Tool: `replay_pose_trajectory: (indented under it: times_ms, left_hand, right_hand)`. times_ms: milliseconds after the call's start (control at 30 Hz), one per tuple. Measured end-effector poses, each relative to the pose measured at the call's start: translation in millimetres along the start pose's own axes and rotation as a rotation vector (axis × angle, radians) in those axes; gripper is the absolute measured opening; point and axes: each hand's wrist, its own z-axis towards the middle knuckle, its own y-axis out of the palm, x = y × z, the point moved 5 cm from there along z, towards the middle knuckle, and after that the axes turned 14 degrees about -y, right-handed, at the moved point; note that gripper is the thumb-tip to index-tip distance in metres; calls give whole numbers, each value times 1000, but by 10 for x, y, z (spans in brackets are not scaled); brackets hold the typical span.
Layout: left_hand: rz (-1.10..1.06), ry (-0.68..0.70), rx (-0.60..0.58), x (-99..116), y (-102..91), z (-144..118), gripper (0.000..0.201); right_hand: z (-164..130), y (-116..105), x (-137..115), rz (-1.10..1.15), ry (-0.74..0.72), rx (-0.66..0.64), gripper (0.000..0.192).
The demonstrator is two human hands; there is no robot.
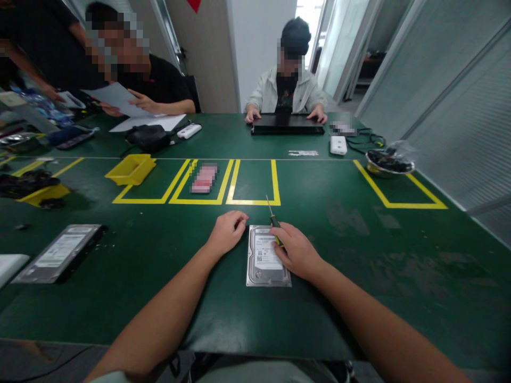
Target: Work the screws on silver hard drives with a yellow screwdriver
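Drive [266, 260] flat on counter [359, 298], frame center-low. Looks rigid metal, dense, smooth lid, likely shock-sensitive; best held by long side edges.
R hand [297, 252] on drive top, fingers wrapped round screwdriver [273, 219], tip pointing away.
L hand [227, 230] curled, empty, at drive's upper-left corner.
Far: yellow tray [131, 169], upper left.

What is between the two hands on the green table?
In the head view, a silver hard drive lies between the left hand and the right hand, which rests on it holding a screwdriver.
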Motion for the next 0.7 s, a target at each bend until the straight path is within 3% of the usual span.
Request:
replay_pose_trajectory:
  times_ms: [700]
  left_hand:
    - [-52,-35,-17,14,-13,4,8]
  right_hand:
    - [5,6,2,16,0,-21,26]
